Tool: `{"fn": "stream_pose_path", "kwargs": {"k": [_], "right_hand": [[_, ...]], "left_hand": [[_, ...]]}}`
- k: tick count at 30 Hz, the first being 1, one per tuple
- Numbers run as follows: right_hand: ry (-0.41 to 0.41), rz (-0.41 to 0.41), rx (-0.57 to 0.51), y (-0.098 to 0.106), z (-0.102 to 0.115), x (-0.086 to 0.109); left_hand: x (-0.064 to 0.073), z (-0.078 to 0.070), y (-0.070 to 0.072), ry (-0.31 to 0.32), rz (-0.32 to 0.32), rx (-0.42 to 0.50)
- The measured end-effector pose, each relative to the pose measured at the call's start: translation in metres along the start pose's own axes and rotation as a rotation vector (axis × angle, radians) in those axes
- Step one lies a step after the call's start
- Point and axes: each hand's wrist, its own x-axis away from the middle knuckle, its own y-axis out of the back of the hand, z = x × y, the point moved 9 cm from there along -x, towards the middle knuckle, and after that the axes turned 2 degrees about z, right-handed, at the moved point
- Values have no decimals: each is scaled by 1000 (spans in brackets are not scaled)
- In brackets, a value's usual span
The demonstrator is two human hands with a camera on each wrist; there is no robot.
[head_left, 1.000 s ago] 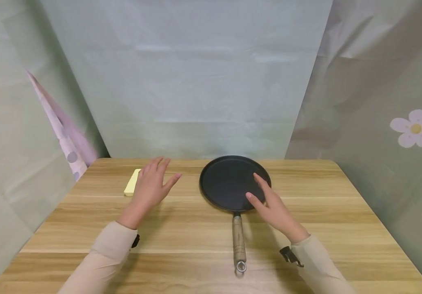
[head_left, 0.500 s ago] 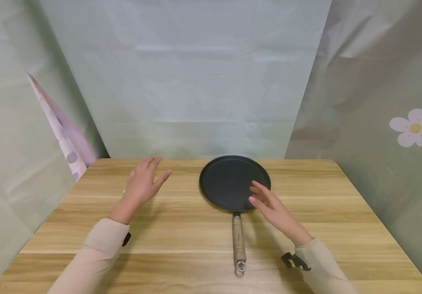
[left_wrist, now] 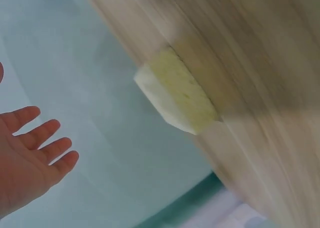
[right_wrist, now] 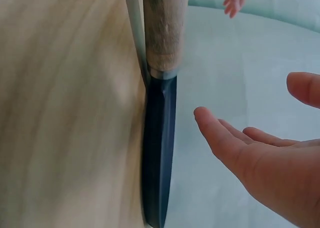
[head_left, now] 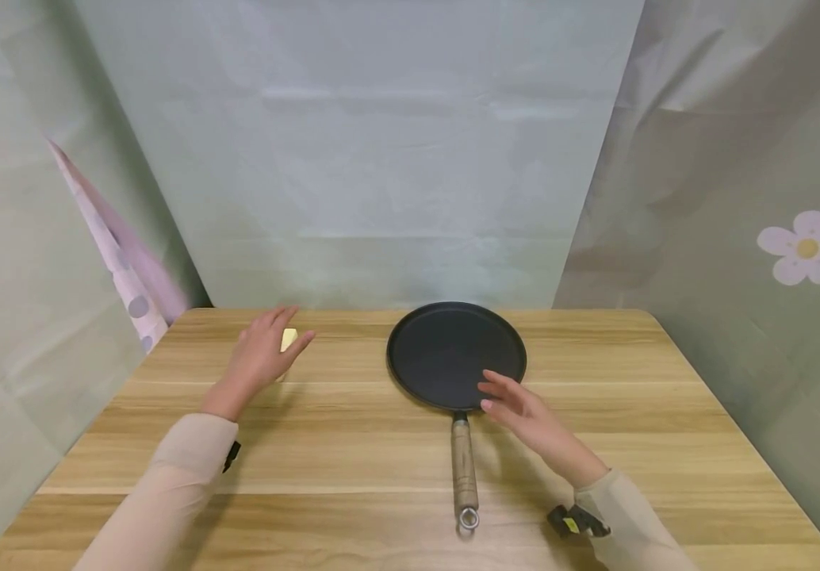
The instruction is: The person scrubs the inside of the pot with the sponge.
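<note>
Plainly, the black pan (head_left: pixel 446 349) sits close to the tabletop's (head_left: pixel 353 460) twelve o'clock edge, its wooden handle (head_left: pixel 464 468) pointing to six; open wood stretches toward three, and a gap separates it from the pale yellow block (head_left: pixel 289 339) at nine. The left hand (head_left: pixel 256 353), released, fingers loose, is beside the block; the right hand (head_left: pixel 534 428), likewise released, hangs by the pan's five o'clock rim. Since a second ago, the left hand has shifted toward nine.
</note>
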Motion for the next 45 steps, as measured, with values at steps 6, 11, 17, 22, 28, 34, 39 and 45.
{"fn": "stream_pose_path", "kwargs": {"k": [6, 11, 17, 22, 28, 34, 39, 45], "right_hand": [[-3, 33, -44, -3, -6, 2], [-2, 43, -73, -6, -8, 4], [-6, 51, -68, -10, -13, 6], [-23, 61, -102, -14, -19, 6], [-38, 64, -154, -20, -23, 7], [-83, 45, -213, -23, -28, 8], [-129, 44, -266, -27, -34, 8], [-156, 41, -304, -31, -36, 8]], "left_hand": [[-2, 18, -4, -11, 14, -17], [-2, 31, -8, -3, 21, -26], [-6, 39, -11, -22, 37, -32], [-8, 45, -15, -39, 52, -30], [-8, 49, -22, -47, 71, -33], [-9, 53, -31, -56, 112, -34], [-7, 57, -38, -81, 129, -26], [-6, 65, -45, -76, 150, -6]]}}
